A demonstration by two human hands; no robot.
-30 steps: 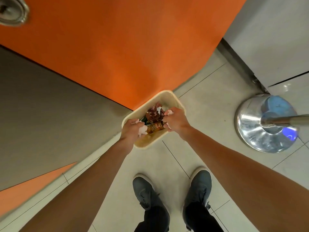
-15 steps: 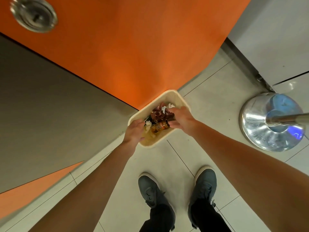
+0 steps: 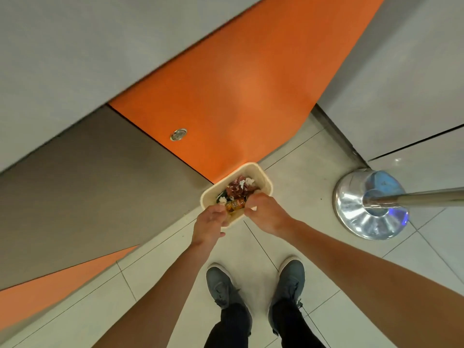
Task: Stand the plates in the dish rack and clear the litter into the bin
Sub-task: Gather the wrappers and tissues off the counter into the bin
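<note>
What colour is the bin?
The bin is cream, seen best in the head view.

One head view: looks steeply down, bin near, tiled floor beneath.

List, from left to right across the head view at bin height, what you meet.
left hand → bin → right hand → chrome post base

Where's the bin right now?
Head view, centre: the cream bin stands on the floor against the orange panel, the left hand and right hand over its near rim, the chrome post base to its right.
</note>
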